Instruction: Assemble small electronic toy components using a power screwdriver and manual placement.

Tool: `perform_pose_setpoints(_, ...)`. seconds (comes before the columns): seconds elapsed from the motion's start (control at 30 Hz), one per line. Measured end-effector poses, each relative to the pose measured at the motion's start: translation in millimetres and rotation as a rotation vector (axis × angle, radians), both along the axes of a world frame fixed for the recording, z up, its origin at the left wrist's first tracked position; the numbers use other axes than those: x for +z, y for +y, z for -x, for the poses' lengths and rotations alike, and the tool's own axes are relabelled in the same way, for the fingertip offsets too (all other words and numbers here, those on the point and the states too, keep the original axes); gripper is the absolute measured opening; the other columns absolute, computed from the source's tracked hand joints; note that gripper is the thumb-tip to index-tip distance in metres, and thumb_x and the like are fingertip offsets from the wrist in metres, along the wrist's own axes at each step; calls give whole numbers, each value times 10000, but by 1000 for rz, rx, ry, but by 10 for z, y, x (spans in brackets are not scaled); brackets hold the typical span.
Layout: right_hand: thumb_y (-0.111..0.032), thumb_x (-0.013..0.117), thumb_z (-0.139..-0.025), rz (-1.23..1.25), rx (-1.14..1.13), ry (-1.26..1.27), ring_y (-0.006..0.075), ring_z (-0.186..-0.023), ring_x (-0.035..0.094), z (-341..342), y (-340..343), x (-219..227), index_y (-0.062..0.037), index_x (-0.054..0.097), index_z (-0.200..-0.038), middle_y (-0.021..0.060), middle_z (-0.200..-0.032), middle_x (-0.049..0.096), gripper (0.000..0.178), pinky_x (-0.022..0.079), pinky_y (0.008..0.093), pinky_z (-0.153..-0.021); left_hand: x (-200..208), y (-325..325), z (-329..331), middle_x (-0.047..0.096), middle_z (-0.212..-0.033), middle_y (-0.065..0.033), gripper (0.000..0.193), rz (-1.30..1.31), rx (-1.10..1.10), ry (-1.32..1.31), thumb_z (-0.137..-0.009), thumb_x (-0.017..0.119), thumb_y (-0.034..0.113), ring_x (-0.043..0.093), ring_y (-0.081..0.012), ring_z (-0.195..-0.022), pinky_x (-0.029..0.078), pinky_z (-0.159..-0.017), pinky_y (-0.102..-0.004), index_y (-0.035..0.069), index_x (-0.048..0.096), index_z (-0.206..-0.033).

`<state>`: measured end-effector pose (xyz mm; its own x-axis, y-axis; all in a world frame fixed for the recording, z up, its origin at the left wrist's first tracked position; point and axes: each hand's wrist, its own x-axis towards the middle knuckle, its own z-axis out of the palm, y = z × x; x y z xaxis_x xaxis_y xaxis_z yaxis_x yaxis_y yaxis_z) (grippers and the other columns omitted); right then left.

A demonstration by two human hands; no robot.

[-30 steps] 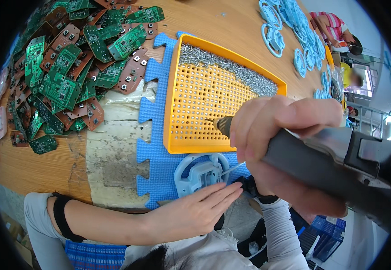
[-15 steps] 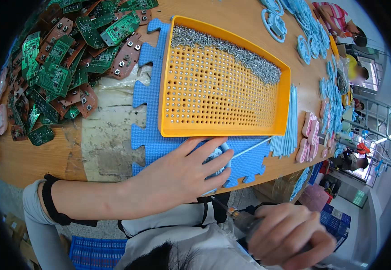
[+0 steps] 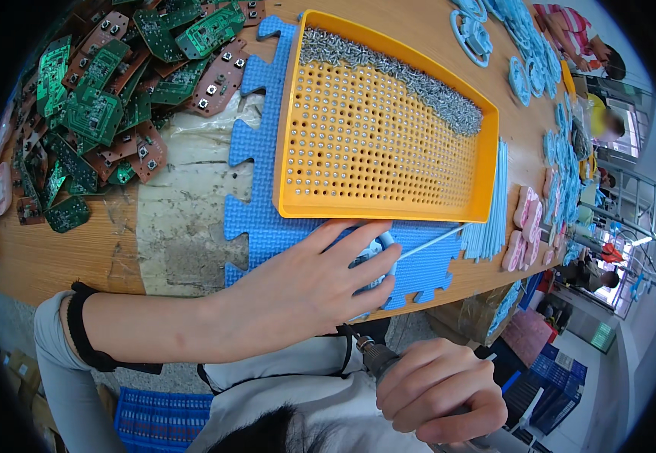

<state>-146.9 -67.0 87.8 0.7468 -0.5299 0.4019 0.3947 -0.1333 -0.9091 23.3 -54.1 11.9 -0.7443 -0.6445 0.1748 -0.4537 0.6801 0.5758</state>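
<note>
My left hand (image 3: pixel 317 283) is curved over a light blue plastic part (image 3: pixel 384 243), pressing it down on the blue foam mat (image 3: pixel 256 219). Fingers and palm hide most of that part. A thin light blue stick (image 3: pixel 432 241) runs from it towards the right. Below, my right hand (image 3: pixel 443 389) is wrapped round a dark electric screwdriver (image 3: pixel 379 356). Its bit points up and left, close under the left hand's fingers; whether it touches the part is hidden. Just beyond the left fingertips stands a yellow tray (image 3: pixel 388 214) with screws seated in rows of holes and loose screws heaped along its far side.
Green and brown circuit boards (image 3: pixel 94 113) lie piled on the left of the wooden table (image 3: pixel 64 260). Right of the tray are light blue sticks (image 3: pixel 486 235), pink parts (image 3: pixel 523 219) and blue ring-shaped parts (image 3: pixel 532 72). Other people sit further off at the right.
My right hand has moved left and slightly up, bringing the screwdriver bit nearer the left hand. The left hand keeps its hold on the blue part. The whole view has shifted a little.
</note>
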Motion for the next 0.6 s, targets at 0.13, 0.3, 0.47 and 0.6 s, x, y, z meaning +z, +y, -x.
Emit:
perform_pose_setpoints(0.13, 67, 560, -791, 74, -34, -105, 225, -475, 517, -112, 58, -74, 55, 490, -838, 132, -616, 542, 85, 458, 323, -425, 30, -22, -27, 420, -1397, -111, 745, -38, -22, -1, -651, 769, 388, 359, -323, -1302, 327, -1082, -448, 66, 493, -1263)
perform_pose_setpoints(0.3, 26, 473, -917, -14, 58, -24, 262, -464, 552, -37, 50, -62, 55, 463, -838, 185, -593, 568, 85, 503, 356, -444, 55, -37, -45, 427, -1389, -103, 781, -28, -45, -38, -619, 779, 396, 354, -310, -1309, 329, -1082, -434, 74, 495, -1272)
perform_pose_setpoints(0.47, 52, 497, -896, -31, 131, -115, 239, -434, 504, -84, -23, -126, 77, 494, -806, 172, -577, 544, 94, 451, 323, -414, 61, -41, -13, 428, -1389, -99, 774, -25, -46, -35, -618, 780, 384, 352, -310, -1314, 326, -1083, -435, 89, 500, -1277)
perform_pose_setpoints(0.6, 42, 501, -901, -111, 230, -162, 219, -415, 479, -136, -160, -149, 96, 533, -793, 151, -578, 533, 126, 421, 311, -403, 62, -43, -31, 418, -1402, -106, 788, -65, -50, -47, -618, 784, 380, 342, -313, -1324, 320, -1084, -443, 101, 494, -1296)
